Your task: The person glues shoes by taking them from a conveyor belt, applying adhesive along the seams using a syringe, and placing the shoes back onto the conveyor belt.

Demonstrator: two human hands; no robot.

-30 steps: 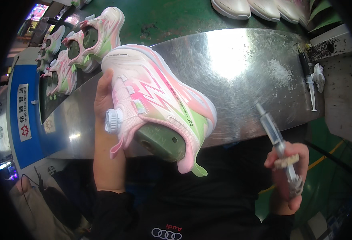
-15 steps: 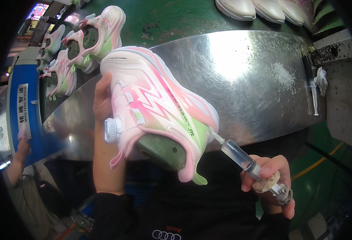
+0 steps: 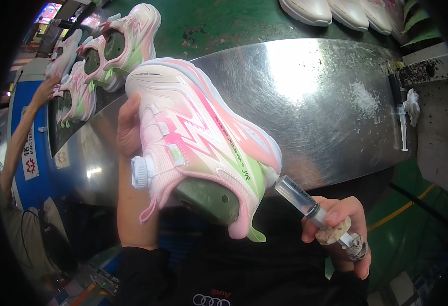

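Note:
A pink, white and light green sneaker (image 3: 198,127) is tilted in front of me, with a dark green shoe last (image 3: 208,199) inside and a white dial (image 3: 142,172) at its tongue. My left hand (image 3: 129,125) grips it from the left and underneath, thumb showing along the edge by the toe. In my right hand (image 3: 344,211) is a clear plastic syringe (image 3: 296,196), fingers wrapped around its plunger end. A lumpy beige wad (image 3: 333,233) surrounds the plunger, and a grey wrapping covers its end. The syringe's nozzle meets the heel at the sole edge; its very tip is hidden.
A scratched metal tabletop (image 3: 234,76) lies beyond the sneaker. Similar sneakers (image 3: 132,43) line the left; pale shoes (image 3: 310,10) stand at the far right. Another syringe (image 3: 400,109) and a crumpled white tissue (image 3: 411,107) lie rightward. A co-worker's hand (image 3: 45,91) reaches toward the left row.
My right hand and the syringe have shifted slightly left, with the nozzle nearer the heel. The sneaker has tilted a little. At the left, the co-worker's hand has risen to the row of sneakers.

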